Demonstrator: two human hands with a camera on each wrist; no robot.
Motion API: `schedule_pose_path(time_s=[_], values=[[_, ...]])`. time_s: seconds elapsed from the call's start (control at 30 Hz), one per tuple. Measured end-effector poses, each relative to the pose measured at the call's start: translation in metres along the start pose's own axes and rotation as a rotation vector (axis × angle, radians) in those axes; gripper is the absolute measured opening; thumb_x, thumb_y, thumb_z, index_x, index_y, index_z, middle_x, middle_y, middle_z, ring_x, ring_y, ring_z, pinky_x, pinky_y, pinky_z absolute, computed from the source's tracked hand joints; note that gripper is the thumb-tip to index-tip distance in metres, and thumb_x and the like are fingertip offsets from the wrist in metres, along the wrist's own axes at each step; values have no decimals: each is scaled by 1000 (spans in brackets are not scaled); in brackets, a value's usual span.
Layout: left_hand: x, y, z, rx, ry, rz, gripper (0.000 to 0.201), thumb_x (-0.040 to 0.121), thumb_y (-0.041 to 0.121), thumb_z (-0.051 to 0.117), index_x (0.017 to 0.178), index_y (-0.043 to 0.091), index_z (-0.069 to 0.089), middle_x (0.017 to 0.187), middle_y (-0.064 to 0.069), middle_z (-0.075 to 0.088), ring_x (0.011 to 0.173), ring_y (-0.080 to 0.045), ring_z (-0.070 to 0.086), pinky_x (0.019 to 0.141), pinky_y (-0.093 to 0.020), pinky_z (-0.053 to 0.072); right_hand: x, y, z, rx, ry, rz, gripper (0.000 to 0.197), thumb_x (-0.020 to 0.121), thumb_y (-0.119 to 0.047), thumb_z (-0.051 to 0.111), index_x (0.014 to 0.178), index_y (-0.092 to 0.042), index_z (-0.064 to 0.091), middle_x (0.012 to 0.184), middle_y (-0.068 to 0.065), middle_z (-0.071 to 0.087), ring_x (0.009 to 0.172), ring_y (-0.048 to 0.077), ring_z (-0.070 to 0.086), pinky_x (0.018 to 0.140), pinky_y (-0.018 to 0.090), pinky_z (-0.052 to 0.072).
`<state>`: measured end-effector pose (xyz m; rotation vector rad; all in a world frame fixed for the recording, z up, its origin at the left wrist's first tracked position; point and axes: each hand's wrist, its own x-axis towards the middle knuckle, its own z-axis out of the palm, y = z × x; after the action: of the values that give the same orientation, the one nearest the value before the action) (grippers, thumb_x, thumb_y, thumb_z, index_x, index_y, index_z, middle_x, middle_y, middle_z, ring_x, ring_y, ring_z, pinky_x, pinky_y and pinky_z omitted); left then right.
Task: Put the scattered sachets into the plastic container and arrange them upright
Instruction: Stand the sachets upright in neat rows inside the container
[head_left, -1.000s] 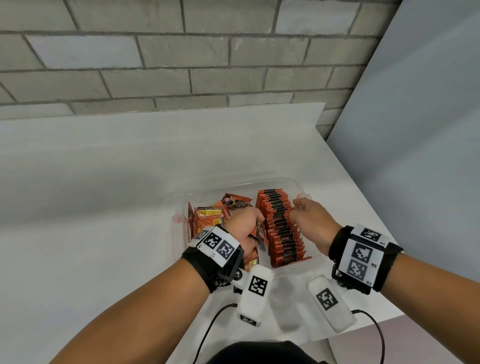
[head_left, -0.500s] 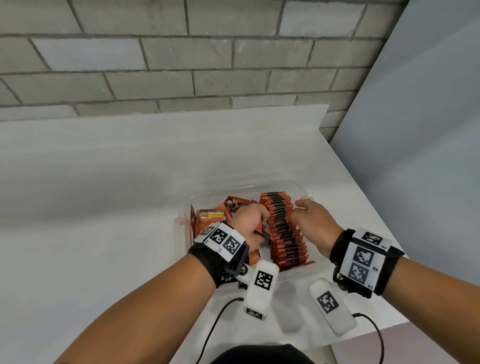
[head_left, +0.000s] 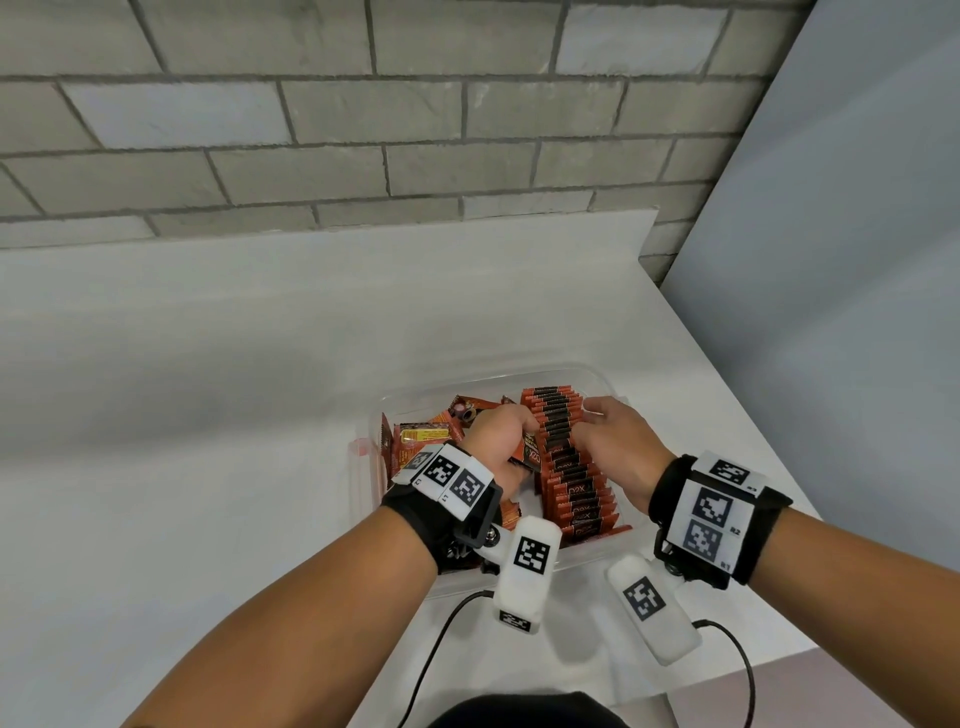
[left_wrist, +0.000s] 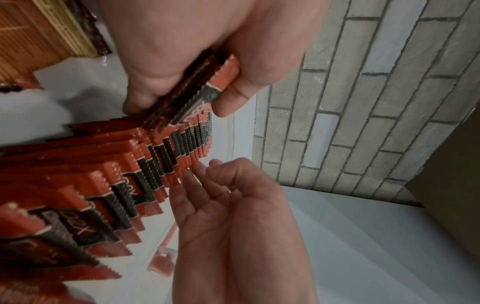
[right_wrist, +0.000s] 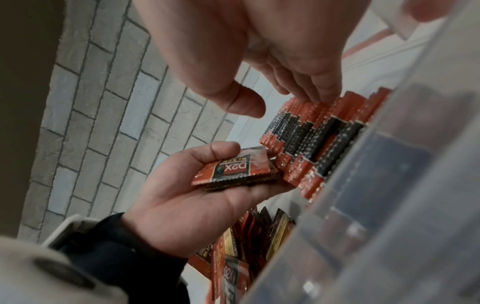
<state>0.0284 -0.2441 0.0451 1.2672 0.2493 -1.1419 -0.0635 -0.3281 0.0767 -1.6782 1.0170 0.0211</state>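
Observation:
A clear plastic container (head_left: 597, 376) sits on the white counter. Inside it, a long row of red-and-black sachets (head_left: 569, 467) stands upright along the right half. My left hand (head_left: 501, 439) holds a small stack of sachets (right_wrist: 237, 167) between thumb and fingers, just left of the row. My right hand (head_left: 610, 436) is at the row's right side, its fingertips (right_wrist: 322, 93) touching the tops of the far sachets (left_wrist: 187, 144), thumb apart and holding nothing. Loose sachets (head_left: 421, 436) lie jumbled in the container's left half.
A brick wall (head_left: 363, 119) rises behind the counter, and a grey panel (head_left: 831, 260) closes off the right. The counter's right edge (head_left: 753, 426) runs close past the container. White bare counter (head_left: 182, 415) spreads to the left. Cables (head_left: 431, 654) trail near the front edge.
The left hand with its stack has shifted slightly toward the upright row. The right hand's fingers have stayed on the row's far part. The view has shifted a little.

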Motion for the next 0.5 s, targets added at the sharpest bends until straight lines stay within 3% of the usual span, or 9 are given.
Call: schedule_pose_path(time_s=[0.1, 0.17, 0.2, 0.3, 0.43, 0.5], values=[[0, 2, -1, -5, -10, 1, 20, 86, -8, 38, 93, 2, 54, 86, -15, 60, 70, -24, 60, 59, -34, 51, 1, 0, -1, 18, 4, 10, 48, 91, -3, 49, 137, -9, 39, 100, -7, 57, 86, 5, 54, 66, 21, 43], [0, 2, -2, -4, -18, -1, 19, 86, -8, 38, 90, 2, 54, 84, -14, 60, 69, -24, 60, 58, -34, 50, 2, 0, -2, 16, 18, 11, 50, 91, -4, 50, 139, -9, 37, 115, 0, 57, 94, 8, 53, 77, 23, 44], [0, 2, -2, -9, -24, -2, 19, 86, -8, 38, 91, 1, 54, 85, -15, 60, 70, -24, 60, 58, -34, 50, 3, 0, -3, 23, 17, 8, 46, 91, -3, 49, 135, -9, 39, 113, 0, 58, 92, 8, 53, 77, 22, 44], [0, 1, 0, -17, -31, -6, 20, 86, -7, 38, 94, 1, 54, 86, -15, 60, 68, -25, 60, 60, -35, 51, 4, -1, -1, 50, 1, 22, 26, 91, 1, 47, 111, -15, 44, 86, -8, 55, 76, 3, 52, 60, 19, 40], [3, 2, -1, -13, -26, -6, 19, 86, -7, 37, 84, 2, 53, 79, -13, 58, 64, -24, 59, 57, -34, 50, 7, -1, -1, 33, -10, 12, 45, 89, -2, 50, 132, -7, 42, 103, 0, 61, 85, 9, 58, 62, 22, 43], [4, 2, -2, -10, -15, 5, 20, 85, -9, 36, 85, 1, 54, 80, -14, 59, 65, -25, 59, 59, -34, 50, 8, -2, -3, 13, 11, 9, 53, 89, -3, 51, 139, -9, 36, 116, 2, 58, 98, 12, 56, 71, 22, 42]])
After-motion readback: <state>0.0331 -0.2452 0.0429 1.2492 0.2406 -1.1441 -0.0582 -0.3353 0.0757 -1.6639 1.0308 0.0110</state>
